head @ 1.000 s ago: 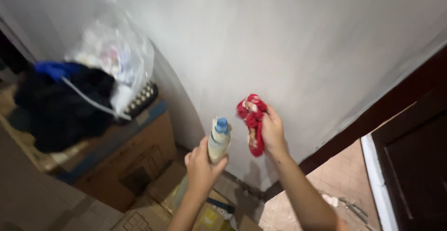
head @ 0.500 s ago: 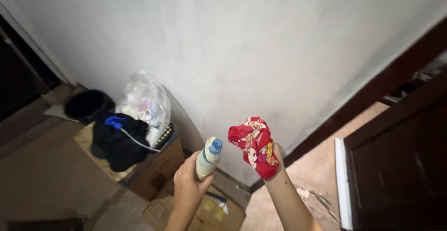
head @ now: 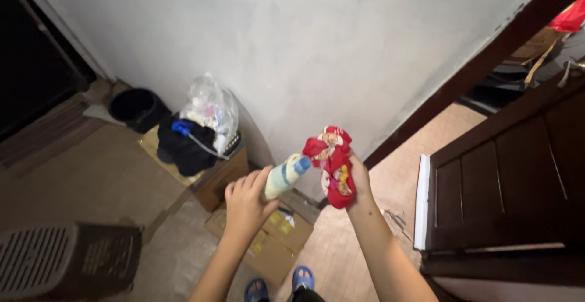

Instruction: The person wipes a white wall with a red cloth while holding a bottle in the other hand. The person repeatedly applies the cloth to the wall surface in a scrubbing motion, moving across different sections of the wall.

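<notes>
Red patterned cloth [head: 333, 167] clenched in right hand [head: 356, 177]; left hand [head: 245, 203] gripped pale bottle [head: 284, 177], blue cap touching cloth. Wetting step judged underway; squeeze needed.

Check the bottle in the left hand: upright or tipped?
Tipped. The bottle leans with its blue cap toward the red cloth in the right hand.

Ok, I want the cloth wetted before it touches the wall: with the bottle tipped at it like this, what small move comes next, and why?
Probably a gentle squeeze of the bottle by the left hand. Its blue cap is tilted toward the bunched red cloth in the right hand and nearly touches it, so liquid should land on the fabric. Whether the cap is open cannot be told; if not, open it first.
</notes>
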